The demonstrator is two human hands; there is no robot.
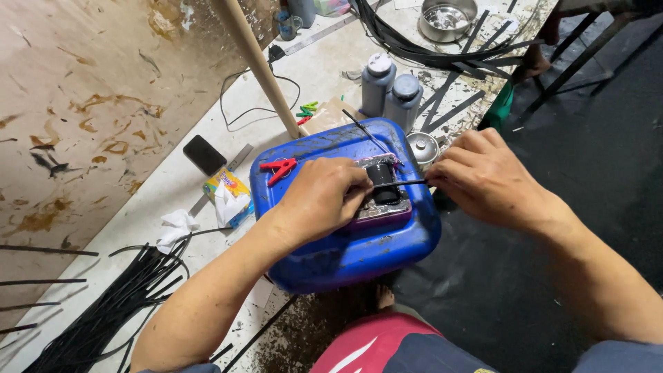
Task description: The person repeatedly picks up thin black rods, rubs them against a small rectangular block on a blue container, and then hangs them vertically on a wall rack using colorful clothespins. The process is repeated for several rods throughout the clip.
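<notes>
A blue plastic canister (331,255) lies flat before me as a work surface. On top of it rests a small pinkish board (387,213) with a black cylindrical piece (384,181) on it. My left hand (319,199) presses down beside that piece, fingertips pinching one end of a thin black strip (404,184). My right hand (483,181) grips the strip's other end at the canister's right edge, so the strip spans across the black piece. A red clip (279,168) lies on the canister's left part.
Two grey bottles (388,86) and a small metal lid (423,146) stand behind the canister. A wooden stick (257,62) leans across the bench. Black strips (103,311) pile at lower left; a phone (204,155), tissue pack (228,192) and metal bowl (447,17) lie around.
</notes>
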